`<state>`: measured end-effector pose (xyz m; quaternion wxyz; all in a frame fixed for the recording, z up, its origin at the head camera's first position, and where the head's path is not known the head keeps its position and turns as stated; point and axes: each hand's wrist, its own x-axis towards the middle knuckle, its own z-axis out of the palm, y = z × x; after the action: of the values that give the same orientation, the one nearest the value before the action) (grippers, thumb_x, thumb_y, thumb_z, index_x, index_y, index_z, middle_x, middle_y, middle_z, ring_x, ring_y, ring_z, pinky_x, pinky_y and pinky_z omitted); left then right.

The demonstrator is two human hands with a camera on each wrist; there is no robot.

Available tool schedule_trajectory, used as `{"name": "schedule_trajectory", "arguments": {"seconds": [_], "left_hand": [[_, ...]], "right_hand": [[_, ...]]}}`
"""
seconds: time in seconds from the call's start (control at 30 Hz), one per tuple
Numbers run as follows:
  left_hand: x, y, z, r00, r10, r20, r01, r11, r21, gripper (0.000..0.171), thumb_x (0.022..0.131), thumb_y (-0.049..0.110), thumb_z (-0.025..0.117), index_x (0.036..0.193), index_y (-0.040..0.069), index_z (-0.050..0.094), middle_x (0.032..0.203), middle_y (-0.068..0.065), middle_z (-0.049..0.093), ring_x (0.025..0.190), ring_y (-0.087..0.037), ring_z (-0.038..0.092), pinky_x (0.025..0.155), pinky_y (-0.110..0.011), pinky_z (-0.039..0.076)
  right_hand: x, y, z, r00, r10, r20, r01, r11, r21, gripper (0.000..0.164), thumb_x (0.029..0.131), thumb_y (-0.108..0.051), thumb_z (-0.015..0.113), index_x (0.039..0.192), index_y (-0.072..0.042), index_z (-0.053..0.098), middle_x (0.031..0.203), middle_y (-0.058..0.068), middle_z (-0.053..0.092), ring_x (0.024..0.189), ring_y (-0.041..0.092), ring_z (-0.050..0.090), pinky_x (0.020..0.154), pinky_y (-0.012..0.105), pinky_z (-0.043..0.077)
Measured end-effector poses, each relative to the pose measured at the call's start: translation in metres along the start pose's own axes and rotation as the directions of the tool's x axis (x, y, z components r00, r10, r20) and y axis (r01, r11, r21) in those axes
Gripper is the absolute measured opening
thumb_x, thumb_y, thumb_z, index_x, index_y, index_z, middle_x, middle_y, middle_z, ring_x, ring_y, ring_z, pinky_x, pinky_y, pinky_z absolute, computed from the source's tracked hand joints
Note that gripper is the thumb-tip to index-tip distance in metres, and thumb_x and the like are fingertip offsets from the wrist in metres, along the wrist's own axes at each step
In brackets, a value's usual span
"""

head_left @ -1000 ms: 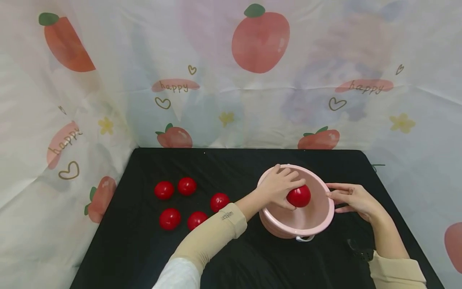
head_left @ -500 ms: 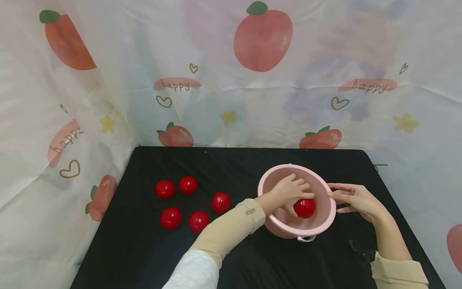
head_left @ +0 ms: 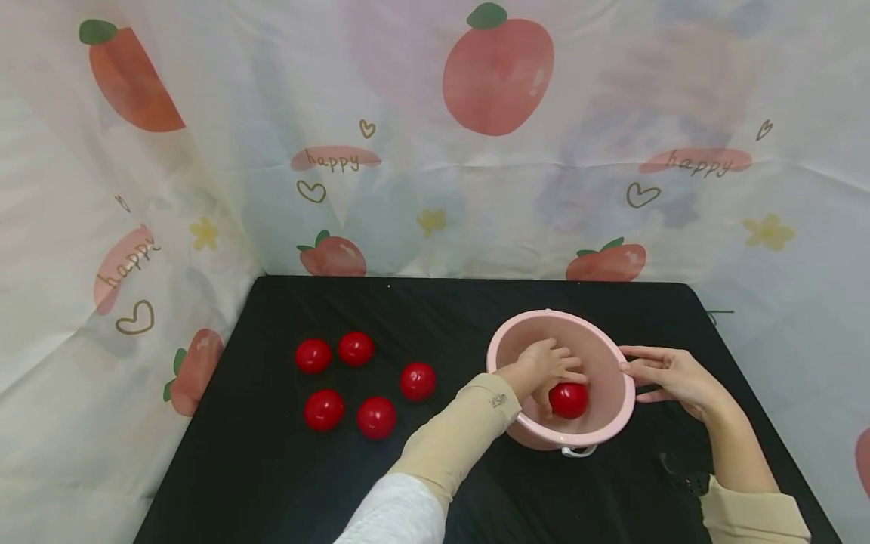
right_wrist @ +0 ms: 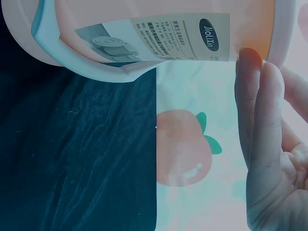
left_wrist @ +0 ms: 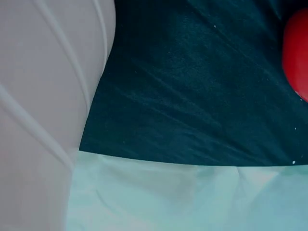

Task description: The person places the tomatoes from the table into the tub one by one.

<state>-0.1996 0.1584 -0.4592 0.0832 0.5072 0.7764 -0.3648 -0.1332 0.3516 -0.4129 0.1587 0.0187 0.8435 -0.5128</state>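
My left hand (head_left: 544,369) reaches down inside the pink bucket (head_left: 523,323), its thumb and fingers around a red ball (head_left: 568,401). Part of the ball is hidden under the fingers. At the bucket's right side, my right hand (head_left: 673,378) holds the rim with its fingertips. The right wrist view has the right hand (right_wrist: 269,144) with fingertips at the edge of the bucket's labelled wall (right_wrist: 245,29). In the left wrist view the left hand itself does not show; the bucket's wall (left_wrist: 48,96) fills the left side.
Several more red balls (head_left: 324,410) lie on the black-covered table (head_left: 272,483), left of the bucket. A printed curtain (head_left: 408,91) stands along the back and left edges. The bucket's white handle (head_left: 578,452) hangs at its near side.
My left hand has moved lower into the bucket with the red ball, which now sits closer to its near wall. The right hand stays at the rim.
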Motion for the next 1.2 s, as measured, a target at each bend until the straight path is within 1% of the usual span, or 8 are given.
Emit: {"name": "schedule_trajectory", "arguments": {"seconds": [0.13,0.23,0.33,0.53,0.73,0.9,1.03,1.2], "left_hand": [[0.0,0.002,0.002,0.999,-0.027,0.041,0.027,1.0,0.004,0.092,0.07,0.076,0.045,0.14,0.046,-0.007,0.15,0.015,0.004,0.137,-0.01,0.007,0.109,-0.029,0.013],[0.0,0.003,0.003,0.997,-0.047,0.056,0.047,0.999,0.006,0.094,0.069,0.075,0.048,0.14,0.047,-0.007,0.149,0.016,0.006,0.136,-0.009,0.008,0.109,-0.028,0.015],[0.001,0.004,0.004,0.996,-0.062,0.071,0.061,0.998,0.012,0.093,0.07,0.075,0.047,0.14,0.046,-0.008,0.149,0.017,0.007,0.136,-0.008,0.009,0.108,-0.027,0.017],[0.001,0.004,0.004,0.991,-0.085,0.1,0.081,0.996,0.039,0.089,0.074,0.075,0.038,0.14,0.044,-0.013,0.149,0.016,0.004,0.135,-0.008,0.007,0.107,-0.025,0.017],[-0.003,0.004,0.002,0.991,-0.103,0.089,0.1,0.994,0.035,0.076,0.079,0.075,0.024,0.138,0.048,-0.014,0.148,0.018,0.005,0.133,-0.005,0.009,0.105,-0.024,0.017],[0.0,0.004,0.002,0.995,-0.089,0.049,0.088,0.996,0.022,0.074,0.079,0.074,0.024,0.139,0.049,-0.012,0.146,0.018,0.008,0.131,-0.004,0.012,0.101,-0.023,0.021],[0.0,0.001,0.001,0.998,-0.051,-0.029,0.051,0.999,-0.001,0.076,0.079,0.074,0.028,0.14,0.047,-0.008,0.146,0.016,0.012,0.131,-0.006,0.016,0.1,-0.025,0.022],[-0.012,-0.01,-0.001,0.992,-0.027,-0.127,0.019,0.998,-0.061,0.08,0.076,0.074,0.036,0.142,0.045,0.0,0.147,0.014,0.017,0.131,-0.007,0.02,0.1,-0.026,0.025]], "right_hand": [[0.0,-0.001,0.0,1.0,0.002,0.004,-0.002,1.0,0.004,0.061,0.089,-0.023,0.059,0.133,0.012,0.035,0.105,0.013,0.065,0.08,0.012,0.065,0.066,0.041,0.054],[-0.001,-0.001,0.0,1.0,0.004,0.007,-0.004,1.0,0.009,0.061,0.089,-0.023,0.059,0.133,0.012,0.035,0.104,0.01,0.066,0.08,0.011,0.065,0.066,0.041,0.054],[-0.001,-0.001,0.0,1.0,0.001,0.007,-0.002,1.0,0.008,0.061,0.089,-0.023,0.059,0.133,0.012,0.035,0.103,0.009,0.066,0.08,0.011,0.065,0.066,0.041,0.054],[0.0,-0.001,0.001,1.0,-0.001,0.006,0.001,1.0,-0.003,0.061,0.089,-0.023,0.059,0.133,0.012,0.035,0.105,0.014,0.065,0.08,0.011,0.065,0.066,0.039,0.054],[0.0,-0.001,0.001,1.0,0.001,0.008,-0.001,1.0,-0.004,0.061,0.089,-0.023,0.059,0.133,0.012,0.034,0.106,0.015,0.065,0.08,0.011,0.065,0.066,0.04,0.054],[0.001,0.0,0.001,1.0,-0.003,0.002,0.003,1.0,-0.01,0.061,0.09,-0.024,0.059,0.133,0.012,0.034,0.108,0.018,0.063,0.08,0.012,0.065,0.066,0.04,0.054],[0.001,0.0,0.001,1.0,-0.001,-0.005,0.001,1.0,-0.01,0.062,0.09,-0.024,0.059,0.133,0.012,0.034,0.108,0.019,0.063,0.079,0.012,0.065,0.065,0.039,0.054],[0.0,0.0,0.002,1.0,0.005,-0.013,-0.005,1.0,-0.019,0.062,0.089,-0.025,0.059,0.133,0.012,0.035,0.107,0.018,0.064,0.078,0.013,0.065,0.065,0.038,0.054]]}}
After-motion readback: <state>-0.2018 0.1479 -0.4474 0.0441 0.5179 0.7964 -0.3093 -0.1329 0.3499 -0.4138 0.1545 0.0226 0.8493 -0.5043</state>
